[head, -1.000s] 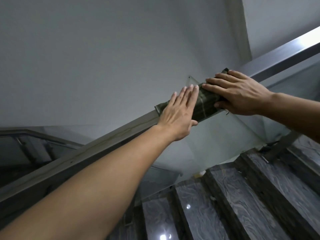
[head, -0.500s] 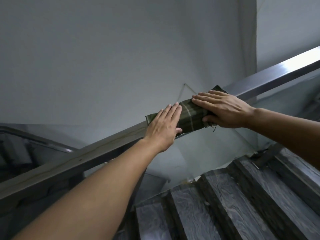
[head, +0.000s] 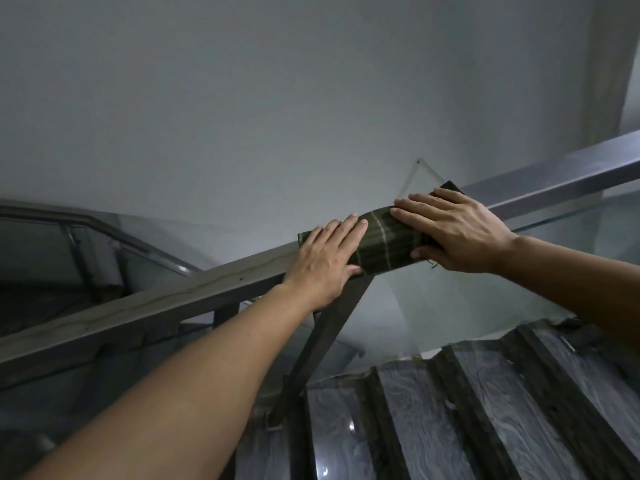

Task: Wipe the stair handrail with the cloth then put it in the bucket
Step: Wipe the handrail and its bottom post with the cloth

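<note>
A dark green cloth with pale stripes is wrapped over the grey metal handrail, which slopes up from lower left to upper right. My left hand presses flat on the cloth's lower end, fingers together, thumb under the rail's near edge. My right hand covers the cloth's upper end, fingers over the top and thumb curled under the near side. The rail above my right hand is bare and shiny. No bucket is in view.
Glass panels hang under the rail, with a slanted metal post below my left hand. Dark marble steps climb at the lower right. A second handrail runs at the far left. A plain wall fills the background.
Both hands and the cloth have slid down the rail toward the lower left, and the view has tilted down, so the post and more steps show.
</note>
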{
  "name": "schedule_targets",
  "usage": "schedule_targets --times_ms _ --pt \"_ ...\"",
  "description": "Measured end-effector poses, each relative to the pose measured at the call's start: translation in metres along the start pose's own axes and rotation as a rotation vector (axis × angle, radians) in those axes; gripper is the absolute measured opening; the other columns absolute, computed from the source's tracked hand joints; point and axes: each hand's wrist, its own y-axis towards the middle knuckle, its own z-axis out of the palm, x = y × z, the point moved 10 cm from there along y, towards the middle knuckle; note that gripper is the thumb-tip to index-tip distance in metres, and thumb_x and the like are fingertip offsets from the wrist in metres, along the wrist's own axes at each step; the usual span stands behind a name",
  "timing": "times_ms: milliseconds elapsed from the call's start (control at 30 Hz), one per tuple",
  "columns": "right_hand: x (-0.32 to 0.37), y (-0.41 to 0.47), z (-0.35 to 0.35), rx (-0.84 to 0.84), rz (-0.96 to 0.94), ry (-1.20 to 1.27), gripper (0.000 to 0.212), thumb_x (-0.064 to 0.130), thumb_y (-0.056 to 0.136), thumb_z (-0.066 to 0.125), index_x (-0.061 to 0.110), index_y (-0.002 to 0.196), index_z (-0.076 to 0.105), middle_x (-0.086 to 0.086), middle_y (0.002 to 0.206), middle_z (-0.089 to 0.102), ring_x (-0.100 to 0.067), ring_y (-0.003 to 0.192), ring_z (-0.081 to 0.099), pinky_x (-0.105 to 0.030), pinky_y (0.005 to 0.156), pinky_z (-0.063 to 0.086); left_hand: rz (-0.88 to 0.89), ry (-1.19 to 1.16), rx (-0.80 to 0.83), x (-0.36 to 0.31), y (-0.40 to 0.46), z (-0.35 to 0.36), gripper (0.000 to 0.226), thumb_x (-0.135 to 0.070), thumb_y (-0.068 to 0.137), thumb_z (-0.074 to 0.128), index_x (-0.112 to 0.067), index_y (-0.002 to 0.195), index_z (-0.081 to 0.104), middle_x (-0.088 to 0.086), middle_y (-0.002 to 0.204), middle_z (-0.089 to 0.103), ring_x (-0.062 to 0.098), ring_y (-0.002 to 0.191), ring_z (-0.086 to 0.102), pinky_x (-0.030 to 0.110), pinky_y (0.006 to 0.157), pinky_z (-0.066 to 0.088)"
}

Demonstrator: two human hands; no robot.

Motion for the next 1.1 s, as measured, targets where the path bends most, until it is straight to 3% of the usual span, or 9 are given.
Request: schedule_targets --times_ms 300,500,733,833,1100 --pt "0.056 0.031 0.005 -0.022 -0.018 -0.018 0.069 0.051 0.088 0.051 0.010 0.143 0.040 -0.013 0.142 0.050 -0.035 0.126 0.050 -0.051 0.104 0.041 -0.019 0.034 -0.025 0.045 -0.042 0.001 0.077 -0.037 0.092 0.054 -0.013 0.151 0.010 0.008 0.159 0.016 0.024 0.146 0.016 0.037 0.120 0.008" --pt "0.087 0.051 0.004 -0.055 -0.043 -0.031 0.070 0.049 0.085 0.055 0.008 0.141 0.042 -0.016 0.134 0.053 -0.037 0.117 0.054 -0.052 0.097 0.043 0.000 0.057 -0.048 0.072 -0.066 0.000 0.077 -0.038 0.090 0.057 -0.011 0.150 0.017 0.009 0.156 0.025 0.025 0.142 0.025 0.040 0.119 0.017" --pt "0.134 0.078 0.011 -0.055 -0.068 -0.031 0.070 0.048 0.089 0.054 0.007 0.143 0.037 -0.019 0.136 0.050 -0.039 0.119 0.052 -0.052 0.101 0.041 -0.033 0.090 -0.050 0.115 -0.104 0.004 0.081 -0.037 0.085 0.063 -0.013 0.148 0.018 0.006 0.149 0.032 0.024 0.134 0.033 0.045 0.113 0.027" --pt "0.159 0.093 0.011 -0.056 -0.068 -0.026 0.069 0.043 0.087 0.063 0.006 0.141 0.040 -0.020 0.134 0.052 -0.040 0.118 0.052 -0.052 0.101 0.041 -0.056 0.085 -0.048 0.134 -0.123 0.002 0.083 -0.034 0.083 0.065 -0.011 0.148 0.019 0.008 0.147 0.034 0.025 0.134 0.034 0.046 0.114 0.027" --pt "0.216 0.126 0.021 0.006 -0.061 0.000 0.070 0.044 0.088 0.059 0.006 0.142 0.035 -0.021 0.137 0.049 -0.041 0.121 0.050 -0.054 0.104 0.039 -0.102 0.089 -0.014 0.182 -0.170 0.000 0.083 -0.034 0.085 0.064 -0.011 0.150 0.017 0.008 0.150 0.031 0.025 0.137 0.030 0.043 0.117 0.021"
